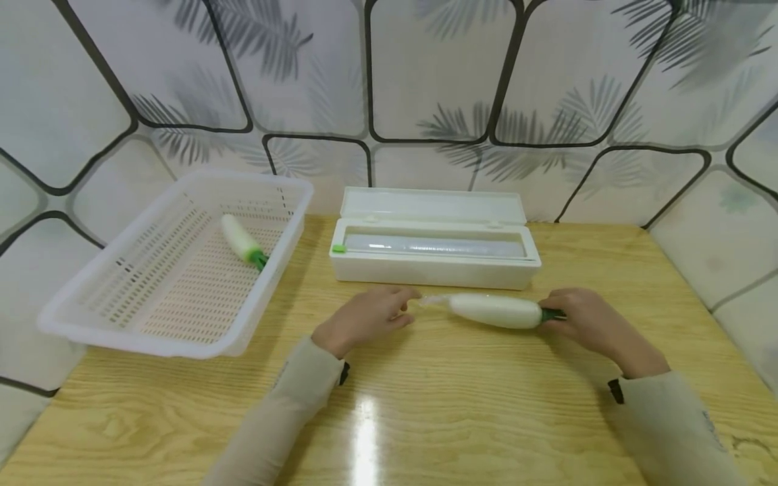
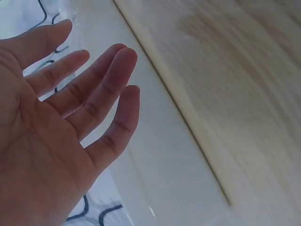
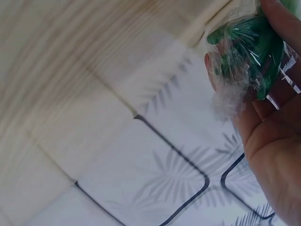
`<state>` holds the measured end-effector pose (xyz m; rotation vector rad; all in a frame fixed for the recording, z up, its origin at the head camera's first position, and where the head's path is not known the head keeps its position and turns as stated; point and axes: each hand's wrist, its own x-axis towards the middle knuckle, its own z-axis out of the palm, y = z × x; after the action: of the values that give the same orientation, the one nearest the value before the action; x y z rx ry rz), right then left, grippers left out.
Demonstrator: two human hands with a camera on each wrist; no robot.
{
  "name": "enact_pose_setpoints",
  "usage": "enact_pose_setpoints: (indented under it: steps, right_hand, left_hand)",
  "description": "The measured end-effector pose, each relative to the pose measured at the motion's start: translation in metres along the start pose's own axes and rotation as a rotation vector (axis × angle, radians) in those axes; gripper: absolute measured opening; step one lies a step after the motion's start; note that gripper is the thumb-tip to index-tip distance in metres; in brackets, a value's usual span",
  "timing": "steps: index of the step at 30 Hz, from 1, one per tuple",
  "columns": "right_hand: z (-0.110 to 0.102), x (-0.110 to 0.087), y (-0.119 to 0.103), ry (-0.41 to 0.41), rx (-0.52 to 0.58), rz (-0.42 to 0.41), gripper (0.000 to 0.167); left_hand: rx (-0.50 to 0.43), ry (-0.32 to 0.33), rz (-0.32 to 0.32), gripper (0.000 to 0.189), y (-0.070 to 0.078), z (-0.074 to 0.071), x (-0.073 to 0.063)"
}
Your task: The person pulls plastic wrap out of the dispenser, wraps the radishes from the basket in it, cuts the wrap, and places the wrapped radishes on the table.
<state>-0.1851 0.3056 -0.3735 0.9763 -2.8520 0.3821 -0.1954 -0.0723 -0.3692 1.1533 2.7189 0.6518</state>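
Observation:
A white radish (image 1: 495, 310) wrapped in clear cling film lies sideways over the wooden table, in front of the film box. My right hand (image 1: 580, 324) grips its green stem end. In the right wrist view, crumpled film (image 3: 230, 99) covers the green stems (image 3: 251, 54) between thumb and fingers. At the other end, a thin twisted tail of film (image 1: 434, 300) points toward my left hand (image 1: 371, 314). The fingers of that hand are loosely bent near the tail, with nothing between them in the left wrist view.
The white film box (image 1: 437, 270) stands by the wall, lid (image 1: 431, 202) raised, a film roll (image 1: 434, 246) inside and a green slider (image 1: 339, 248) at its left. Left of it, a white plastic basket (image 1: 267, 317) contains another white radish (image 1: 238, 236). Patterned wall covering (image 1: 437, 74) borders the table.

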Motion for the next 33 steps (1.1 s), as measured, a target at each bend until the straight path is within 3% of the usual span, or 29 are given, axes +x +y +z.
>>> enact_pose_setpoints:
  steps: [10, 14, 21, 27, 33]
  right_hand:
    - [-0.016, -0.041, 0.029, 0.005, -0.023, 0.098, 0.027]
    - [-0.022, -0.060, 0.041, 0.000, -0.022, 0.134, 0.028]
    - [-0.026, -0.088, 0.065, 0.031, 0.011, 0.177, 0.030]
    - [-0.032, -0.102, 0.085, -0.002, -0.012, 0.273, 0.037]
    - [-0.037, -0.107, 0.102, 0.000, -0.071, 0.299, 0.043]
  left_hand:
    - [0.112, -0.053, 0.096, 0.034, 0.034, 0.002, 0.016]
    - [0.158, -0.084, 0.107, 0.034, 0.047, 0.005, 0.021]
    - [0.210, -0.075, 0.182, 0.030, 0.063, 0.009, 0.031]
    - [0.248, -0.066, 0.235, 0.024, 0.076, 0.015, 0.045]
    - [0.281, -0.075, 0.273, 0.021, 0.086, 0.027, 0.059]
